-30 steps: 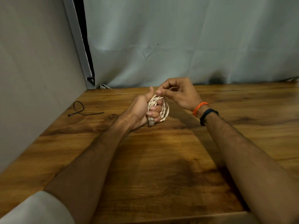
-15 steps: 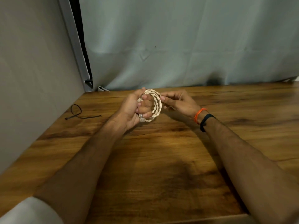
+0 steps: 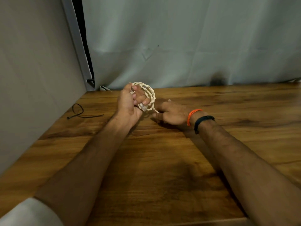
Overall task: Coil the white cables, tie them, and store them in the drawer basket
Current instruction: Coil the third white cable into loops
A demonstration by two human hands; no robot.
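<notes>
Cream cable, warm brown wood, grey backdrop

The coiled cable (image 3: pixel 149 93) at centre frame is creamy white with a twisted, rope-like pattern and a clear plug. The table (image 3: pixel 162 160) is glossy brown with dark grain streaks. A black zip tie (image 3: pixel 79 112) lies centre left. Orange thread (image 3: pixel 192 115) and a black band (image 3: pixel 202 121) circle one wrist; the curtain (image 3: pixel 195 38) above is pale grey.

No readable text, labels, brands, numbers or signs anywhere in view.
</notes>
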